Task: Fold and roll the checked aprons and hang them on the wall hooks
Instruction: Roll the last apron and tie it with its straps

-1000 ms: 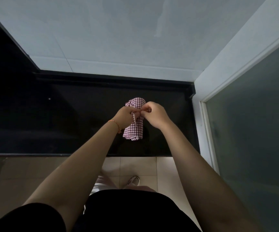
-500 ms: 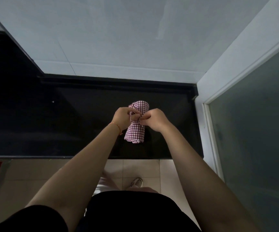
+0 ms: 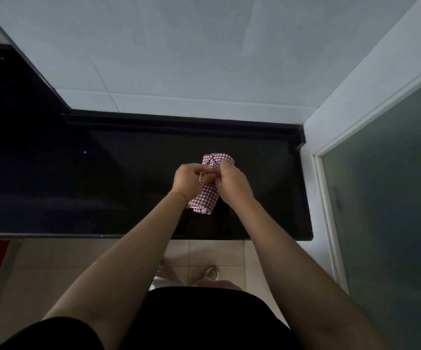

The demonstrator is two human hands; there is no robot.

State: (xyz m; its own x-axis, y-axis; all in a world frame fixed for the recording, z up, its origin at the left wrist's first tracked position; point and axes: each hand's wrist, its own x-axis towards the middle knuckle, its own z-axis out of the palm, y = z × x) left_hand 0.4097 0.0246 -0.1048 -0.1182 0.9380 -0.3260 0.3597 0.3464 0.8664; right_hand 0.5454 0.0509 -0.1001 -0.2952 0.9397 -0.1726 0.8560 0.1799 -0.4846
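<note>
Item: rolled checked apron [image 3: 205, 198], lying on black counter [image 3: 128, 188]. Change: right hand [image 3: 230, 181] has shifted onto the roll's top; strap loop [image 3: 201, 176] pulled shorter, suggesting the tie is nearly finished. Left hand [image 3: 190, 181] pinches strap; right hand clasps roll, which lies between both hands

Bare forearms; thin orange-red cord bracelet [image 3: 179, 195] on left wrist; black short sleeves, black garment [image 3: 204, 317], white shoe [image 3: 209, 272]
</note>
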